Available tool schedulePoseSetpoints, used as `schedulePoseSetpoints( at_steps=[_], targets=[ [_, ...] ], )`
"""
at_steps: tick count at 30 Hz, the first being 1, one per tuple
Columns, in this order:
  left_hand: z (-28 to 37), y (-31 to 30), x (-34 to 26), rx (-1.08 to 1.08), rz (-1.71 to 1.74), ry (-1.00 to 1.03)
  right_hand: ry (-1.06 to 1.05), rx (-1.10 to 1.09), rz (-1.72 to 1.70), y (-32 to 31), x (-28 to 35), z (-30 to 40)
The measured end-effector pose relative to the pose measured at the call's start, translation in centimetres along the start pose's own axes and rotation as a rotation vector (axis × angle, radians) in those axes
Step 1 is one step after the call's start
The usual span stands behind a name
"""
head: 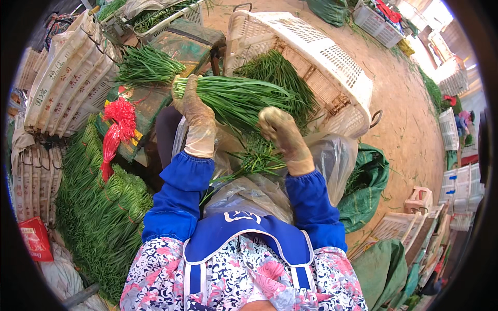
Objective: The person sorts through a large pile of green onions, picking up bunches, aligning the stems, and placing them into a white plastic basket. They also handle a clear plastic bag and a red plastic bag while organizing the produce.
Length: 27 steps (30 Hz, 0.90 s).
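Note:
My left hand (194,103), in a soiled glove, grips a bunch of green garlic chives (241,97) near its pale cut ends. The leaves spread right, across the front of a tilted white plastic crate. My right hand (276,126), also gloved, is curled just below the leaf ends; whether anything is inside its fingers is hidden. Loose green leaves (260,157) lie on the clear plastic sheet (249,194) over my lap. Another chive bunch (149,66) rests on a covered stack left of my left hand. More chives (276,74) lie inside the crate.
The white plastic crate (346,66) stands ahead. Red plastic ties (116,116) hang at left above a large heap of bundled chives (105,217). Stacked crates (70,85) stand at far left. A green woven sack (365,190) is beside my right knee.

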<state>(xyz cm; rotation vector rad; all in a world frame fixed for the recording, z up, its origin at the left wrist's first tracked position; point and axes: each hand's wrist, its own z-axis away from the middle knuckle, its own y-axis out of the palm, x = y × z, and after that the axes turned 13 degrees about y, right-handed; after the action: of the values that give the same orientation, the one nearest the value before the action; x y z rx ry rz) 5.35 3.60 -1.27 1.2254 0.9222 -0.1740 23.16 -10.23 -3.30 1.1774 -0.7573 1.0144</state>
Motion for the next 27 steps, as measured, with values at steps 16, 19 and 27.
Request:
schedulePoseSetpoints(
  at_steps=[16, 19, 27],
  targets=[
    [2.5, 1.9, -1.4, 0.330, -0.032, 0.005, -0.649, -0.266, 1.103, 3.1, 3.4, -0.4],
    [1.5, 1.1, -0.3, 0.370, -0.052, 0.014, -0.029, 0.020, 0.410, 4.4, 4.2, 3.7],
    [3.1, 1.3, -1.1, 0.541, -0.014, -0.067, -0.338, -0.159, 0.975, 4.3, 7.5, 5.4]
  ],
)
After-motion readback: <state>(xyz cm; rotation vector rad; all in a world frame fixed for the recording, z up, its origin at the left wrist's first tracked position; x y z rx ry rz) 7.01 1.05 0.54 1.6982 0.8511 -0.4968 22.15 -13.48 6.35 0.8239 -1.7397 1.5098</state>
